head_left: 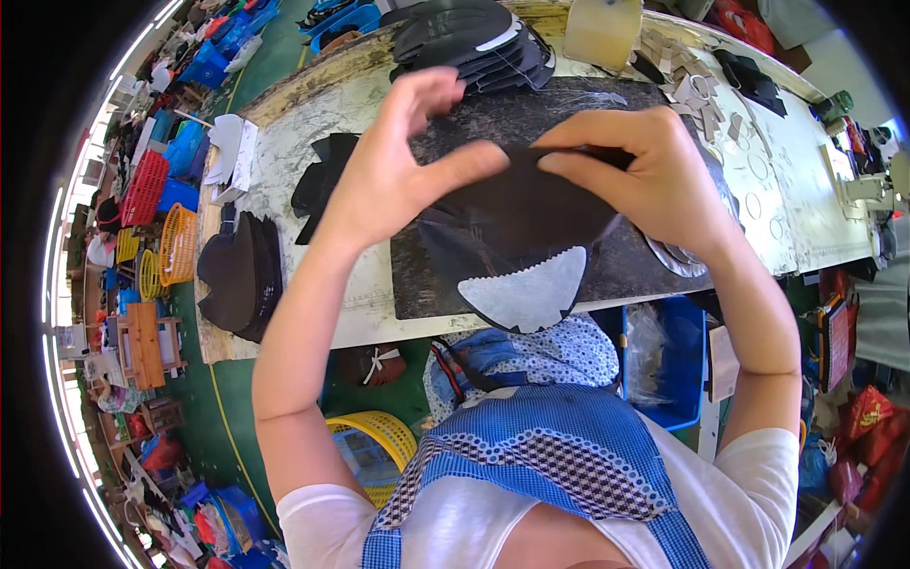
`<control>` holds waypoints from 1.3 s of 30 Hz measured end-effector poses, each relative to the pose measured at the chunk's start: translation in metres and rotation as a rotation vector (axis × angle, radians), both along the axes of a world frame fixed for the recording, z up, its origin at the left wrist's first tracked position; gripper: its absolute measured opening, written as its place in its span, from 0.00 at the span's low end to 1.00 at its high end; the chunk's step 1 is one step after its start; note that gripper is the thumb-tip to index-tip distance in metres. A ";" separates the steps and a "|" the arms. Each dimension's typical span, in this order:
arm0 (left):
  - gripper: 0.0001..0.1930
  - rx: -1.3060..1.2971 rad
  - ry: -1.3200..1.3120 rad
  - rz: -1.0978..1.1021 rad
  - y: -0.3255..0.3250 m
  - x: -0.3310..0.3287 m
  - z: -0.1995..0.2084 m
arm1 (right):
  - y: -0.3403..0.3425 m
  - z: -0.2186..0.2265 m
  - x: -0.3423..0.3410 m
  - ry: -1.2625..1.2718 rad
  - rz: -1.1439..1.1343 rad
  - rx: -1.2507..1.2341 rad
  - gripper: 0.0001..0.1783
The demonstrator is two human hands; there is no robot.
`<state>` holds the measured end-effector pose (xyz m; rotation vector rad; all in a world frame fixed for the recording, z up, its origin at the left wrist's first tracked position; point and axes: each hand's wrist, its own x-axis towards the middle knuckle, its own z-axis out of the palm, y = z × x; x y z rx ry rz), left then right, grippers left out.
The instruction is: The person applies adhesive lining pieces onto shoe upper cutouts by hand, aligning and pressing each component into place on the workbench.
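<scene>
Here, far left: coloured plastic baskets on the floor, well apart from the work. Next, a stack of dark cut pieces lies at the left end of the worktable, with loose black pieces just beyond it.

Left hand: raised above the table, fingers curled up and open, thumb stretched rightward and pressing the left edge of the dark leather piece. Contact by thumb only, as far as visible; not a closed grasp.

Dark leather piece: held in the air between both hands, over the dark cutting mat. Its long axis runs roughly left to right, from one hand to the other. A pale lining with a zigzag upper edge hangs below, toward the body.

Right hand: pinching the upper right edge of the piece between thumb and fingers, clamped. It sits at about the same height as the left; neither is clearly nearer, as both touch the piece.

Behind: a stack of black soles and a pale container. Right: small tan offcuts scattered on the table.
</scene>
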<state>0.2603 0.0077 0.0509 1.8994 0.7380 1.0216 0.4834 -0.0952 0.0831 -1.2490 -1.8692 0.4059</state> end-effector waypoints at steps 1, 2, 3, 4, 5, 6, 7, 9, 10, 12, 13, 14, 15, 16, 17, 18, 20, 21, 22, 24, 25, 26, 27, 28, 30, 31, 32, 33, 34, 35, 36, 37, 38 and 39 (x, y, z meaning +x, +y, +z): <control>0.25 0.222 0.084 -0.141 -0.003 0.012 0.021 | 0.001 0.010 0.000 -0.094 0.030 -0.071 0.08; 0.27 0.446 0.165 -0.280 -0.005 0.025 0.040 | 0.001 0.022 0.001 -0.104 0.019 -0.079 0.08; 0.27 0.366 0.309 -0.384 -0.009 0.035 0.055 | 0.000 0.035 0.002 -0.008 0.090 -0.118 0.07; 0.27 0.287 0.451 -0.489 -0.015 0.046 0.068 | -0.004 0.042 0.004 0.086 0.157 -0.155 0.07; 0.18 -0.043 0.485 -0.464 -0.023 0.055 0.081 | 0.000 0.036 0.021 0.249 0.154 -0.070 0.12; 0.16 -0.097 0.273 -0.531 -0.021 0.063 0.076 | 0.006 0.022 0.063 0.414 -0.017 -0.135 0.26; 0.14 -0.135 0.167 -0.510 -0.017 0.070 0.073 | 0.015 -0.008 0.094 0.846 0.280 -0.199 0.31; 0.14 -0.291 0.021 -0.416 -0.016 0.062 0.069 | -0.001 -0.048 0.073 1.571 0.252 -0.374 0.42; 0.14 -0.284 0.017 -0.408 -0.017 0.054 0.064 | -0.011 -0.067 0.050 1.693 0.099 -0.377 0.43; 0.17 -0.794 -0.190 -0.243 -0.022 0.040 0.043 | -0.042 -0.115 0.033 1.949 0.693 -0.400 0.45; 0.18 -0.884 -0.327 -0.279 -0.026 0.032 0.029 | -0.058 -0.113 0.019 1.958 0.551 -0.339 0.43; 0.20 -0.977 -0.419 -0.280 -0.034 0.025 0.018 | -0.068 -0.108 0.008 1.961 0.408 -0.282 0.41; 0.20 -1.075 -0.492 -0.268 -0.043 0.022 0.009 | -0.073 -0.104 0.007 1.973 0.398 -0.289 0.41; 0.21 -1.169 -0.567 -0.243 -0.051 0.017 -0.002 | -0.075 -0.102 0.005 1.620 0.085 -0.248 0.35; 0.22 -1.208 -0.600 -0.149 -0.062 0.014 -0.010 | -0.077 -0.098 0.003 1.243 -0.195 -0.210 0.31; 0.21 -1.192 -0.597 -0.098 -0.069 0.005 -0.025 | -0.078 -0.089 -0.003 1.252 -0.194 -0.236 0.31; 0.18 -0.897 -0.456 -0.064 -0.093 -0.005 -0.026 | -0.087 -0.062 -0.013 0.634 -0.348 -0.172 0.25; 0.28 -0.873 -0.486 0.036 -0.105 -0.012 -0.026 | -0.093 -0.058 -0.018 0.480 -0.397 -0.128 0.20; 0.40 -0.766 -0.500 0.091 -0.119 -0.018 -0.028 | -0.104 -0.056 -0.015 0.414 -0.394 -0.184 0.21; 0.46 -0.648 -0.291 0.033 -0.140 -0.047 -0.029 | -0.120 -0.055 -0.019 0.482 -0.280 -0.272 0.23; 0.43 -0.660 -0.262 0.050 -0.153 -0.056 -0.034 | -0.129 -0.062 -0.021 0.617 -0.246 -0.400 0.25; 0.41 -0.670 -0.233 0.065 -0.165 -0.065 -0.040 | -0.139 -0.066 -0.018 0.600 -0.276 -0.608 0.26; 0.29 -0.694 -0.052 0.015 -0.167 -0.076 -0.041 | -0.138 -0.065 -0.022 0.682 -0.274 -0.700 0.26; 0.29 -0.700 -0.058 0.018 -0.164 -0.081 -0.044 | -0.135 -0.064 -0.024 0.765 -0.274 -0.789 0.26; 0.18 -0.600 0.075 0.020 -0.149 -0.082 -0.043 | -0.113 -0.065 -0.019 0.746 -0.224 -0.679 0.26; 0.16 -0.598 0.008 0.105 -0.137 -0.074 -0.035 | -0.101 -0.068 -0.015 0.737 -0.218 -0.595 0.26; 0.17 -0.656 -0.012 0.167 -0.124 -0.070 -0.034 | -0.086 -0.065 -0.019 0.865 -0.239 -0.534 0.27; 0.17 -0.581 -0.071 0.182 -0.108 -0.062 -0.038 | -0.073 -0.068 -0.019 0.904 -0.244 -0.498 0.28; 0.17 -0.504 -0.128 0.202 -0.097 -0.056 -0.041 | -0.063 -0.070 -0.020 0.944 -0.244 -0.463 0.28; 0.17 -0.508 -0.126 0.204 -0.094 -0.056 -0.047 | -0.059 -0.078 -0.019 0.945 -0.244 -0.468 0.28; 0.17 -0.529 -0.111 0.210 -0.092 -0.054 -0.056 | -0.059 -0.090 -0.018 0.863 -0.274 -0.444 0.29; 0.18 -0.550 -0.094 0.220 -0.091 -0.054 -0.066 | -0.059 -0.101 -0.017 0.783 -0.300 -0.423 0.30; 0.18 -0.602 -0.066 0.207 -0.093 -0.058 -0.075 | -0.065 -0.106 -0.015 0.675 -0.307 -0.482 0.31; 0.18 -0.607 -0.051 0.202 -0.094 -0.059 -0.081 | -0.070 -0.112 -0.017 0.664 -0.326 -0.482 0.31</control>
